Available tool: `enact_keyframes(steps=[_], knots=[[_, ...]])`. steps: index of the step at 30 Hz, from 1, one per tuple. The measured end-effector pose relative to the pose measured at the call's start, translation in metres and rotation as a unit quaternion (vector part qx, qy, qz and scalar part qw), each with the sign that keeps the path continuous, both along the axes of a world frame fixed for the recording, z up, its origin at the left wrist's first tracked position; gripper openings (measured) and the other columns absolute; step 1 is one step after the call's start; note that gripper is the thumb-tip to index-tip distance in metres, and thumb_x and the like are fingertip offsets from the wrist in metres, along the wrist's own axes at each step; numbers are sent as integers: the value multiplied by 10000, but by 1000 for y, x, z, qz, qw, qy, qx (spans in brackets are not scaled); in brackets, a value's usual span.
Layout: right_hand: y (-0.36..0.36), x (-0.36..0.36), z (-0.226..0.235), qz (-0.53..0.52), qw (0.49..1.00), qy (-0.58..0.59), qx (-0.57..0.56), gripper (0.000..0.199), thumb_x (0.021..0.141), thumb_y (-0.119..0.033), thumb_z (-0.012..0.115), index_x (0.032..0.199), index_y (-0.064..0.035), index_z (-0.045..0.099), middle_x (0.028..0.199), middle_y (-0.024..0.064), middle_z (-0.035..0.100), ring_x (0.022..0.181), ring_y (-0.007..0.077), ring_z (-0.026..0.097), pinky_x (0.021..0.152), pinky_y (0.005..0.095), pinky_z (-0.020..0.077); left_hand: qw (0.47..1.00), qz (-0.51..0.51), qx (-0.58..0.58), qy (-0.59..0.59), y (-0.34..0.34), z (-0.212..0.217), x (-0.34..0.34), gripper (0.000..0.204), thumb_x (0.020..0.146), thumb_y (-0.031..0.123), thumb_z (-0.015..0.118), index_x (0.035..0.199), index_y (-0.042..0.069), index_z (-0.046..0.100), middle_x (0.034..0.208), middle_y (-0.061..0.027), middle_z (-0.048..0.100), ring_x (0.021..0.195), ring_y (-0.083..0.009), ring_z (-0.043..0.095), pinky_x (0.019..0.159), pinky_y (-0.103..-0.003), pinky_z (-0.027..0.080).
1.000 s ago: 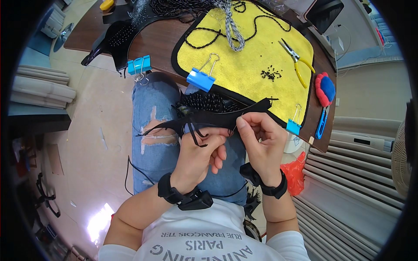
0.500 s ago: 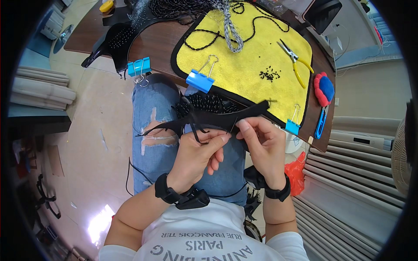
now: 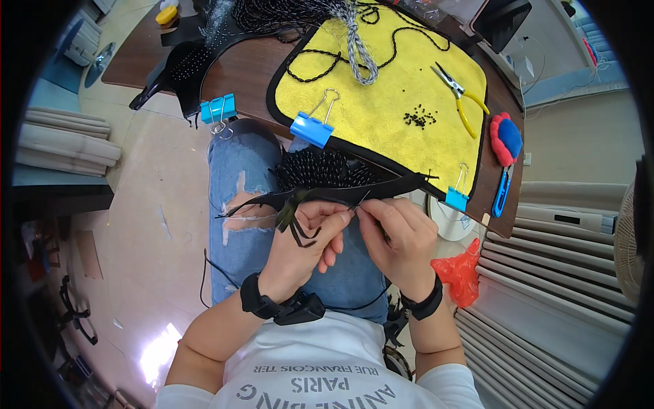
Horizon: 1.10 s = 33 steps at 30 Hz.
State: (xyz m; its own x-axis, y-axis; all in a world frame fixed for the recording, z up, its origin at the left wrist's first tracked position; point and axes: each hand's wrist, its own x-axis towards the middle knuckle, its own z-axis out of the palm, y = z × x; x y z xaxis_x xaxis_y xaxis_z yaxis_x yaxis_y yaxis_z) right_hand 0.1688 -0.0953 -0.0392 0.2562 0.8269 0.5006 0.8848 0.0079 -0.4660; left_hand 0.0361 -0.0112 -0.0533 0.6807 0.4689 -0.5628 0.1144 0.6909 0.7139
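Over my lap, a black strip of fabric [image 3: 392, 187] stretches between my hands, with loose black ties hanging at its left part. My left hand [image 3: 308, 235] is closed, thumb and index finger pinching the strip's lower edge. Just to the right, my right hand [image 3: 398, 232] is closed in a pinch on a thin needle [image 3: 364, 199] that slants up across the edge of the fabric. Its fingertips nearly touch those of the left hand. Behind the strip, a black beaded part [image 3: 320, 169] bulges up; I cannot make out how it joins the strip.
A yellow mat [image 3: 368, 116] is clipped to the brown table [image 3: 245, 85] by blue binder clips [image 3: 312, 128]. It carries small black beads [image 3: 419, 117], pliers [image 3: 460, 99] and a cord bundle [image 3: 361, 58]. A pincushion [image 3: 506, 138] and a blue cutter [image 3: 502, 192] lie at the right edge.
My right hand has come down and slightly left, away from the fabric's upper side, its back turned up more. The strip's right end has dropped a little; my left hand stays nearly in place.
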Motion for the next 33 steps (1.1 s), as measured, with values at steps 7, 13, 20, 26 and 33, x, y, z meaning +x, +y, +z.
enact_keyframes(steps=[7, 13, 20, 26, 33], knots=[[4, -5, -4, -44, 987, 156, -4, 113, 716, 38, 683, 795, -20, 629, 645, 35, 561, 466, 74, 458, 422, 202, 334, 994, -12, 101, 38, 0, -4, -2, 136, 855, 108, 612, 906, -18, 618, 582, -6, 558, 418, -35, 467, 359, -171, 343], [-4, -20, -5, -118, 962, 244, -21, 48, 777, 4, 670, 810, -2, 637, 646, 4, 586, 515, 27, 483, 446, 173, 349, 987, -10, 155, 30, 2, -9, -4, 121, 818, 67, 632, 900, -22, 619, 610, 3, 566, 463, -28, 477, 397, -185, 356], [-18, -29, -2, -163, 912, 374, -52, 51, 823, -32, 648, 832, 18, 652, 661, -3, 614, 566, 25, 528, 482, 154, 378, 988, -21, 151, 15, 1, -7, -3, 131, 839, 102, 632, 893, -18, 623, 583, 5, 558, 438, -21, 460, 391, -162, 345], [-42, 29, 42, -328, 944, 40, 9, 54, 783, -33, 674, 828, -6, 662, 655, 67, 619, 518, 129, 544, 478, 245, 425, 990, -44, 131, 29, 5, 1, -3, 127, 840, 99, 631, 894, -15, 623, 575, 2, 558, 411, -24, 456, 362, -160, 334], [-62, 105, 46, -310, 937, -144, -75, 110, 766, -49, 673, 869, -12, 669, 751, 115, 629, 663, 246, 576, 596, 319, 448, 996, -14, 75, 47, 8, 0, -5, 111, 839, 91, 629, 871, -15, 623, 570, -3, 559, 397, -28, 459, 343, -149, 329]])
